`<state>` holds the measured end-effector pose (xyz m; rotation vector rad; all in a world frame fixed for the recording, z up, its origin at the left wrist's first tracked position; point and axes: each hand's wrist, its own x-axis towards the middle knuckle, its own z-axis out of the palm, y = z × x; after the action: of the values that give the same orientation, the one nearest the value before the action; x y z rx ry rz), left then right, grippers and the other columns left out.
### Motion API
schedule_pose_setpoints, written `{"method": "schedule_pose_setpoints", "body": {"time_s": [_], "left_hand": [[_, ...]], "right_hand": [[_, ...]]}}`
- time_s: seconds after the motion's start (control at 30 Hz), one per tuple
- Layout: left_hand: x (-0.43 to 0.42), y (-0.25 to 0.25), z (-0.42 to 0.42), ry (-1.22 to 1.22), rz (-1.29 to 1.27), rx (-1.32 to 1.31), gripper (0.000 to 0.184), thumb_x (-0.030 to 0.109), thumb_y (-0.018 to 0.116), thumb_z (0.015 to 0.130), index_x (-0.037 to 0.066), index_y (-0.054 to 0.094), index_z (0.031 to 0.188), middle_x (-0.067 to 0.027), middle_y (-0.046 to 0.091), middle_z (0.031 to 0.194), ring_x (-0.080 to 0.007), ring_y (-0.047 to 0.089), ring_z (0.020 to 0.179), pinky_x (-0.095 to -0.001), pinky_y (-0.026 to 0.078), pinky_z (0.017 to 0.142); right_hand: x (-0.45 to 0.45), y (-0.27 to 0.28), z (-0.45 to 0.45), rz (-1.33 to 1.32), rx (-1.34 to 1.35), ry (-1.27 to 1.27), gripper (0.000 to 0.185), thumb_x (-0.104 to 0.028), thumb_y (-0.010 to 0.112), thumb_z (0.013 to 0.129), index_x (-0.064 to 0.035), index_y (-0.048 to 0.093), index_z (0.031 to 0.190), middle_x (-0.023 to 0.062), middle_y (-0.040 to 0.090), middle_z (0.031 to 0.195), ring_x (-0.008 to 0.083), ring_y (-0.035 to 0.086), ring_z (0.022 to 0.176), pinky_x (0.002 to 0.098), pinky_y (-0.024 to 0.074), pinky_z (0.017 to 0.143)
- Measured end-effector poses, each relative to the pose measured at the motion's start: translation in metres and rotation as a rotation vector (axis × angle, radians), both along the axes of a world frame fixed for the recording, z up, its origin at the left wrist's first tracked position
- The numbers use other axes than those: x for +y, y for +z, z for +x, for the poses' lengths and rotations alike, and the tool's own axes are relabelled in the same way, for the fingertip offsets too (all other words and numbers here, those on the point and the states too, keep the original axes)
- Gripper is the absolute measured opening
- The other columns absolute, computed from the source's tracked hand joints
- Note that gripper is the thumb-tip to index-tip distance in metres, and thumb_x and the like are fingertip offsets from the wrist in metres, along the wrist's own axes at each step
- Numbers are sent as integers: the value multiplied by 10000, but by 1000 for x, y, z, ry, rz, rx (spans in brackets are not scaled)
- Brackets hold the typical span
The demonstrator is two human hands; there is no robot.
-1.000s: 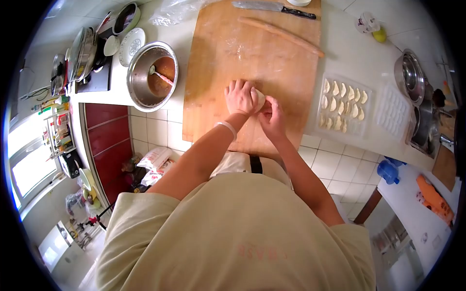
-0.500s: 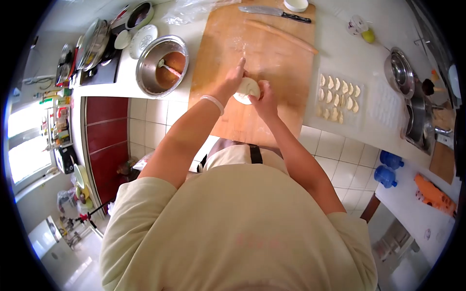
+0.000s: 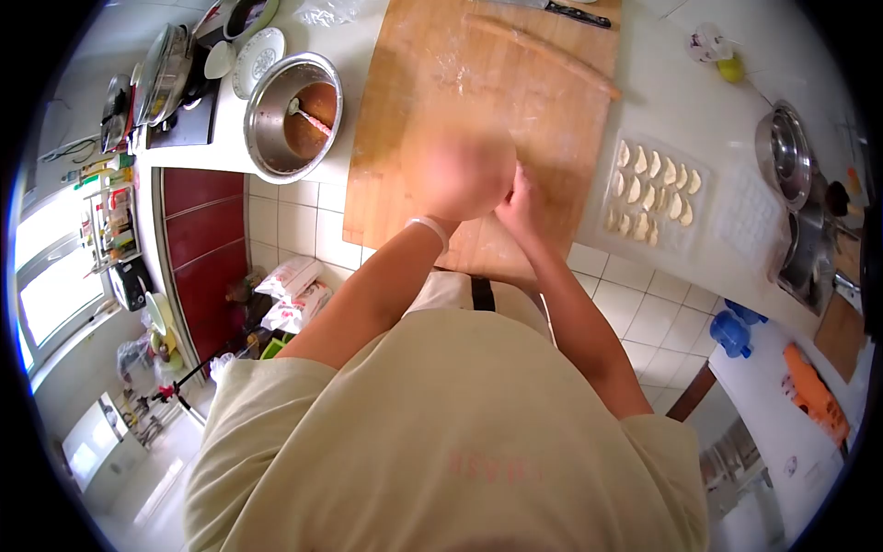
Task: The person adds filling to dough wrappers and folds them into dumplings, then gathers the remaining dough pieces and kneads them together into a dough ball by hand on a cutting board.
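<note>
My left hand [image 3: 458, 170], smeared by motion, is over the dough [image 3: 504, 158] on the wooden board [image 3: 395, 138]; its fingers cannot be made out. My right hand [image 3: 522, 202] is at the dough's right side, with its fingers closed against the edge. Most of the dough is hidden under my left hand. A rolling pin [image 3: 543, 55] lies slantwise across the upper part of the board, and a knife [image 3: 578, 14] with a black handle lies beyond it.
On the left stands a metal bowl [image 3: 267, 120] of reddish-brown filling with a spoon [image 3: 311, 118] in it. Right of the board, a clear tray [image 3: 704, 198] holds several dumplings [image 3: 648, 198]. Metal basins [image 3: 782, 152] and a lime-green fruit [image 3: 731, 70] are farther right.
My left hand has swung from beside the round dough to over it, covering most of it. My right hand stays at the dough's right edge. The view has shifted somewhat.
</note>
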<state>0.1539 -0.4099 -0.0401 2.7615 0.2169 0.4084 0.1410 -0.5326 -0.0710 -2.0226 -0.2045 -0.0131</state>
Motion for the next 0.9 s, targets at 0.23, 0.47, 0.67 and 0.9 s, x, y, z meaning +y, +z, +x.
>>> {"method": "schedule_pose_setpoints", "body": {"time_s": [0.23,0.47,0.67,0.9], "left_hand": [[20,-36,41,-189,333,-104,152,257,564,807,128,642,825,-59,614,871,-271,559,906,-419,406,790],[26,-34,60,-152,-17,41,251,319,539,847,97,653,818,-89,654,847,-311,591,850,-433,463,774],[61,-50,51,16,-897,331,592,619,449,887,80,696,883,-109,686,881,-289,621,770,-402,504,763],[68,-23,13,247,-738,706,613,573,368,942,59,694,871,-148,671,887,-304,632,884,-420,469,831]], "right_hand": [[-8,-2,-8,298,559,-121,274,-139,606,895,24,548,1107,139,643,856,184,623,570,299,508,534],[42,-21,-5,794,736,-159,275,-175,627,895,51,525,1013,113,641,824,150,633,577,265,503,521],[35,13,-11,226,296,-137,422,-234,716,792,13,537,1084,134,613,934,254,632,845,367,512,734],[48,26,-17,-204,-204,166,491,-83,712,703,-82,554,1167,168,510,1043,376,502,1011,468,436,868]]}}
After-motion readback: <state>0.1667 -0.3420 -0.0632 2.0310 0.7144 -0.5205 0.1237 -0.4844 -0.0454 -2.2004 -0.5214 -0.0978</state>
